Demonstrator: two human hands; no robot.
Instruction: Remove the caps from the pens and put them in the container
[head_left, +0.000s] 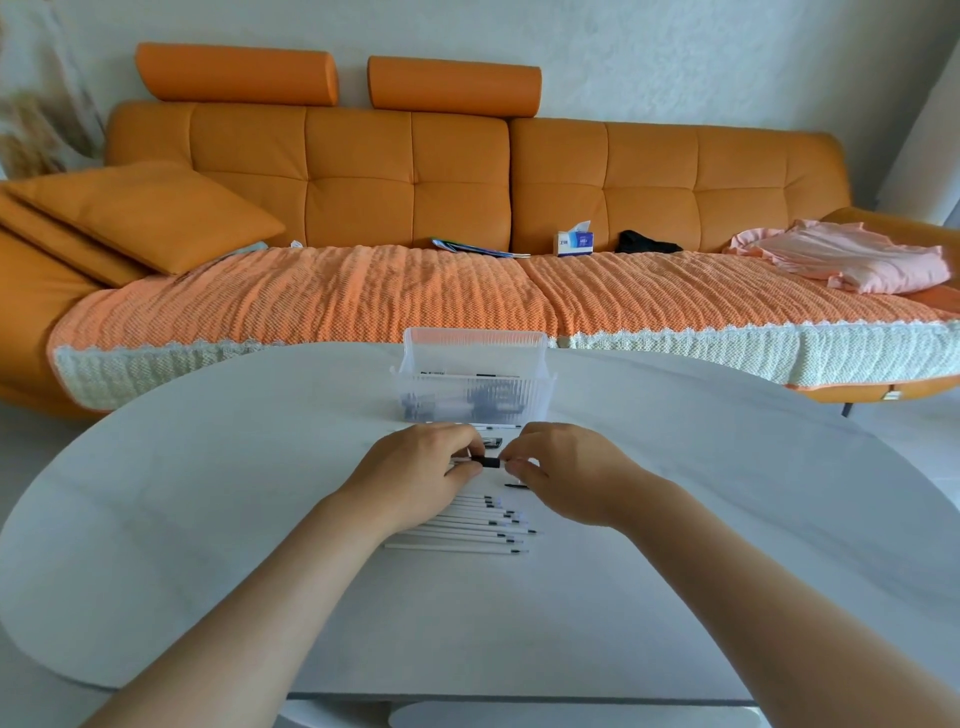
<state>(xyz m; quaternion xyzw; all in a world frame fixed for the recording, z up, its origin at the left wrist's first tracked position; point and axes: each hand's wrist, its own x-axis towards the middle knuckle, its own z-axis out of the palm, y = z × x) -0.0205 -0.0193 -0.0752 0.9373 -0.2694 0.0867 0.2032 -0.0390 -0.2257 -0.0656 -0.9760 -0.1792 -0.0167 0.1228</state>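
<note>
Orange sofa (457, 176) cushions fill the far side of the room, with a tissue box (575, 241) and a pink garment (852, 260) lying on the seat cover. Nearer to me is the white table (208, 493), and at its far edge stands the clear container (415, 358), with dark pieces showing through its ribbed wall. Just near of it, my left hand (421, 467) curls around the white barrel of a pen (460, 460), while my right hand (566, 467) pinches the black cap (490, 462) at its end between fingertips and thumb. The pen lies level, left to right, above the table between both hands. Under my hands and nearer to me, a row of white pens (467, 530) lies side by side on the table. One small black piece (515, 486) lies beside my right hand.
</note>
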